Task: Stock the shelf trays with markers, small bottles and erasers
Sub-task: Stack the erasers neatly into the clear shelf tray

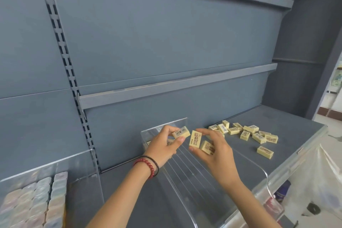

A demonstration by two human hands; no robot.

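Observation:
My left hand [164,146] pinches one pale yellow eraser [181,132] with a barcode, above the far end of a clear ribbed shelf tray [185,174]. My right hand [214,152] holds two more erasers: one upright [195,139] between thumb and fingertips, another [207,147] against the palm. Both hands hover over the tray, close together. Several loose erasers [246,132] lie scattered on the grey shelf [288,127] to the right, one [265,152] apart from the pile. One eraser seems to lie at the tray's far end, mostly hidden by my left hand.
A second clear tray [46,196] at the lower left holds rows of pastel-capped small items. A slotted upright [64,57] runs down the grey back panel. A narrow ledge [175,84] crosses above. A white plastic bag [318,181] hangs below the shelf's front edge.

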